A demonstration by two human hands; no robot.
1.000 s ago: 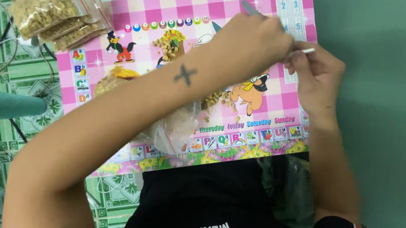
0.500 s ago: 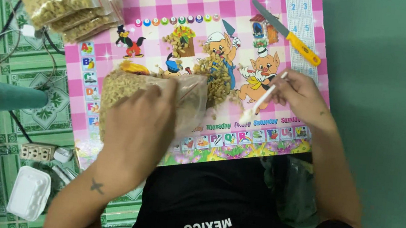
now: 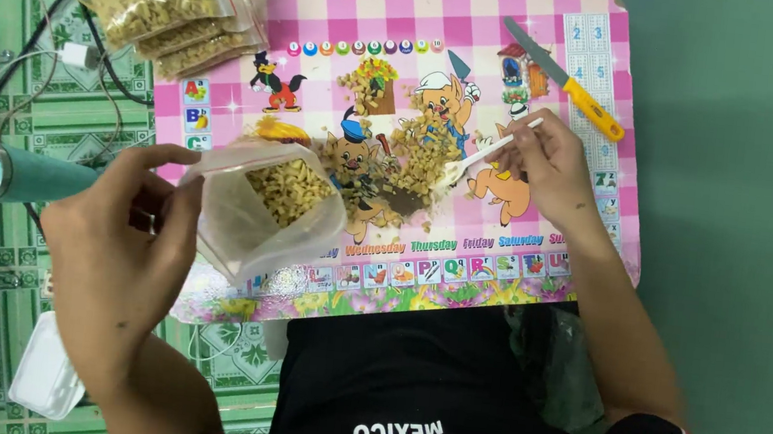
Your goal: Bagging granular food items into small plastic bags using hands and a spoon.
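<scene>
- Now, head view: your left hand [image 3: 120, 251] holds a clear plastic bag [image 3: 263, 209] open at its mouth, fingers closed on the rim; it sits part-filled with tan pieces at the left of the pink picture mat [image 3: 557, 48].
- Your right hand [image 3: 545, 167] grips a white spoon [image 3: 489, 151], its tip in the loose pile [image 3: 418, 149] on the mat.
- Risk, as I judge it: the bag mouth sags (the film looks limp), so a scoop could spill.
- A yellow-handled knife [image 3: 568, 83] lies just beside your right hand.
- Hidden: your left thumb's grip behind the film.
</scene>
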